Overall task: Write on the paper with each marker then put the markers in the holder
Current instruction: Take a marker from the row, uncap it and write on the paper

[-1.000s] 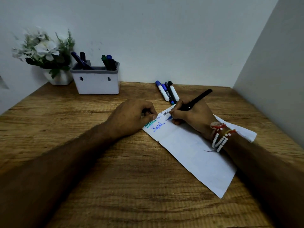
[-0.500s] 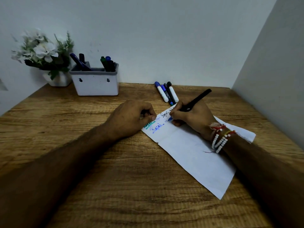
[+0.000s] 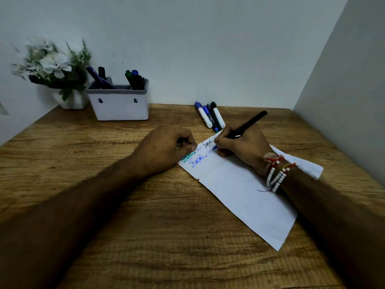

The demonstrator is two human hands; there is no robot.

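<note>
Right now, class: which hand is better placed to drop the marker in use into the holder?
Probably the right hand: it grips the black marker. The left hand rests on the paper, though nearer the holder.

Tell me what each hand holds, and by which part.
Right hand grips the black marker low on its barrel, near the blue tip. Left hand rests curled on the paper; whether it holds anything cannot be told.

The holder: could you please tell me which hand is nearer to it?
Left. The left hand rests on the paper edge, front-right of the holder; the right hand, gripping a marker, is farther right.
</note>
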